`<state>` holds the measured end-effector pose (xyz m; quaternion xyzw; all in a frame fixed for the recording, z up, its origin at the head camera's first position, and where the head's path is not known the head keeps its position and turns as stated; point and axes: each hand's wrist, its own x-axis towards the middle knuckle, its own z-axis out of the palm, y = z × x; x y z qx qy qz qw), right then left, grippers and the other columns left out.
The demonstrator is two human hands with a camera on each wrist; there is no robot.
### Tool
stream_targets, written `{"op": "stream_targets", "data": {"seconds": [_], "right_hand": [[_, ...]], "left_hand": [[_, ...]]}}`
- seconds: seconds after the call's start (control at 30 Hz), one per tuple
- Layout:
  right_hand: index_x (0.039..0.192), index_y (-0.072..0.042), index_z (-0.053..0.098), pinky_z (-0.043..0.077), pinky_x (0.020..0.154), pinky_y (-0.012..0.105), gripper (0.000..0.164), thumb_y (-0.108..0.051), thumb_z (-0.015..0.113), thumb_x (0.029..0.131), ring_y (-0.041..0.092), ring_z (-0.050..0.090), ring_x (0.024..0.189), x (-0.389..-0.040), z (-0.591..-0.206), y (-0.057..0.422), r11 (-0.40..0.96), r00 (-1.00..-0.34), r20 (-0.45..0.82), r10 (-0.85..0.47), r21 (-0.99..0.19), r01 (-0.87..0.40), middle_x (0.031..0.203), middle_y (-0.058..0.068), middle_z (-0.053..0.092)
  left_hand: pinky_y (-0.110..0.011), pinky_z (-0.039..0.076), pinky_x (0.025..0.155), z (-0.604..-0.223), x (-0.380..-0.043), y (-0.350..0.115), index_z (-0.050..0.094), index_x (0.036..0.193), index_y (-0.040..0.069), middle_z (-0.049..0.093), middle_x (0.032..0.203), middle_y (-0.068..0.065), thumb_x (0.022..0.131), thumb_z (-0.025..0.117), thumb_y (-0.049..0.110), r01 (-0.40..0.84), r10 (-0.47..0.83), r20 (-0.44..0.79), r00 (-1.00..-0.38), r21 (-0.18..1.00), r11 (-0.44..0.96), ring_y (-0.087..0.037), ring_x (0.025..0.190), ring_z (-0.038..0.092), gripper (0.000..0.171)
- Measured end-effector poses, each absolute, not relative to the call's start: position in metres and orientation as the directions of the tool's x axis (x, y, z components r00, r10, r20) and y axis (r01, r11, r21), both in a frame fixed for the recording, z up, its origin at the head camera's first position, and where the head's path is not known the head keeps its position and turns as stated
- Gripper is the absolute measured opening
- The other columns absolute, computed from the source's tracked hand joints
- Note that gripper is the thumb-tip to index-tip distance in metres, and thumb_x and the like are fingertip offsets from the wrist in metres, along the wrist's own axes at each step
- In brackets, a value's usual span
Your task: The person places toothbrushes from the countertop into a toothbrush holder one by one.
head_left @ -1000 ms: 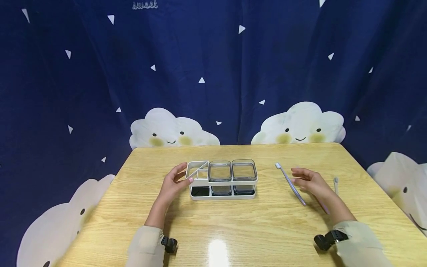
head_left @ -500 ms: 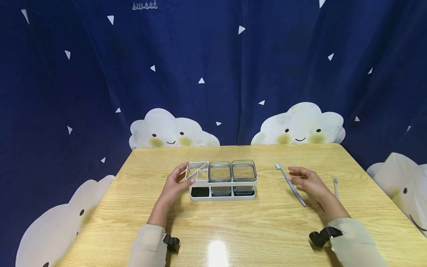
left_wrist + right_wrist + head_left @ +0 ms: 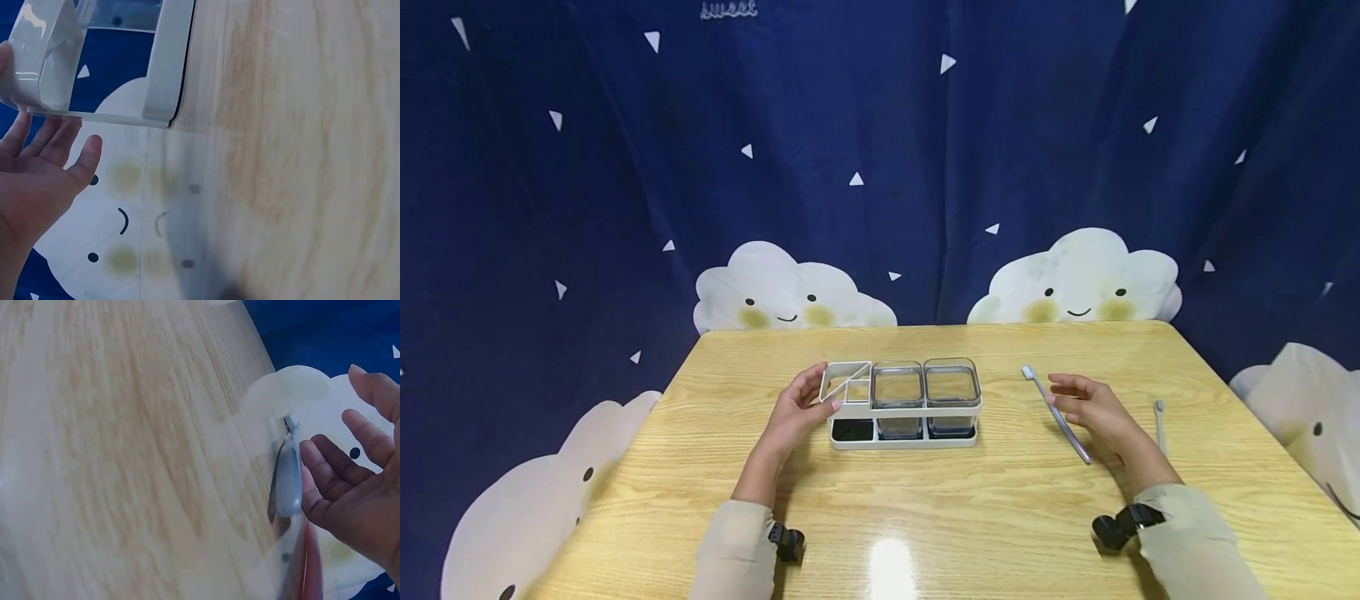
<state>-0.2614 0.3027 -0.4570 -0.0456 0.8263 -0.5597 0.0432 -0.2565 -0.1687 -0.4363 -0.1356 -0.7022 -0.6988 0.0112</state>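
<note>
A white two-tier toothbrush holder [image 3: 905,444] with two clear cups [image 3: 897,385] stands mid-table. My left hand [image 3: 793,417] rests at its left end, thumb tip at the near corner of the upper tier and the fingers along its outer side. In the left wrist view the fingers lie relaxed below the end panel [image 3: 61,69]. My right hand [image 3: 1092,410] is beside a lavender toothbrush [image 3: 1060,418], fingers loosely bent and holding nothing; the fingertips overlap its handle. A reddish-pink handle [image 3: 312,565] shows under that hand in the right wrist view.
Another toothbrush, pale-headed [image 3: 1160,423], lies right of my right forearm. The wooden table [image 3: 970,517] ends at the back against a navy curtain [image 3: 820,125] with cloud figures. A black camera [image 3: 1123,527] sits on my right wrist.
My right hand has shifted slightly left, so its fingertips overlap the lavender toothbrush. My left hand has edged a little toward the holder. The holder has stayed in place.
</note>
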Motion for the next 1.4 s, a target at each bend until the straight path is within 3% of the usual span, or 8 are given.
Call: {"op": "stream_targets", "data": {"seconds": [0.23,0.4,0.6,0.97,1.23,1.4], "right_hand": [[0.14,0.004,0.034,0.046,0.085,0.041,0.061,-0.024,0.06,0.092,0.017,0.054,0.104,-0.263,-0.457,0.304,0.359,-0.994,-0.014,-0.111,-0.933,-0.027,0.134,0.031,0.038],[0.137,0.007,0.036,0.048,0.079,0.036,0.059,-0.021,0.06,0.092,0.007,0.055,0.093,-0.265,-0.461,0.305,0.362,-0.995,-0.02,-0.095,-0.932,-0.016,0.125,0.029,0.046],[0.136,0.007,0.038,0.049,0.077,0.034,0.056,-0.016,0.062,0.091,0.01,0.053,0.092,-0.271,-0.462,0.309,0.394,-0.993,-0.061,-0.104,-0.919,0.015,0.119,0.026,0.05],[0.135,0.012,0.037,0.052,0.071,0.033,0.059,-0.001,0.063,0.084,0.02,0.058,0.084,-0.281,-0.462,0.316,0.321,-0.978,-0.133,-0.163,-0.944,0.075,0.104,0.023,0.053],[0.131,0.014,0.039,0.051,0.07,0.031,0.056,0.0,0.063,0.083,0.018,0.058,0.082,-0.283,-0.466,0.32,0.303,-0.976,-0.149,-0.162,-0.948,0.094,0.098,0.015,0.056],[0.128,0.014,0.044,0.051,0.07,0.03,0.059,-0.004,0.071,0.079,0.019,0.054,0.082,-0.285,-0.468,0.319,0.382,-0.979,-0.138,-0.152,-0.922,0.071,0.099,0.016,0.051]], "left_hand": [[-0.039,0.035,0.099,-0.437,-0.258,-0.168,0.039,0.138,0.002,0.046,0.133,-0.019,0.081,0.067,-0.003,0.212,0.171,0.21,-0.963,0.977,-0.004,-0.039,0.126,0.037,0.064],[-0.031,0.038,0.096,-0.437,-0.258,-0.169,0.039,0.139,0.004,0.045,0.134,-0.019,0.081,0.068,-0.002,0.195,0.172,0.191,-0.966,0.981,0.005,-0.039,0.126,0.037,0.065],[-0.024,0.041,0.092,-0.437,-0.257,-0.169,0.038,0.14,0.005,0.043,0.135,-0.021,0.082,0.068,0.0,0.183,0.179,0.181,-0.967,0.983,-0.006,-0.037,0.126,0.037,0.065],[-0.026,0.045,0.087,-0.439,-0.258,-0.169,0.039,0.138,0.002,0.044,0.133,-0.022,0.08,0.067,-0.004,0.214,0.17,0.215,-0.962,0.977,-0.024,-0.044,0.123,0.038,0.065],[-0.028,0.046,0.087,-0.432,-0.254,-0.167,0.037,0.14,0.004,0.042,0.136,-0.022,0.082,0.066,-0.005,0.172,0.191,0.177,-0.965,0.984,-0.039,-0.042,0.123,0.038,0.065],[-0.029,0.046,0.086,-0.431,-0.255,-0.169,0.037,0.14,0.006,0.041,0.137,-0.019,0.083,0.066,-0.003,0.153,0.2,0.155,-0.967,0.988,-0.023,-0.036,0.121,0.043,0.065]]}}
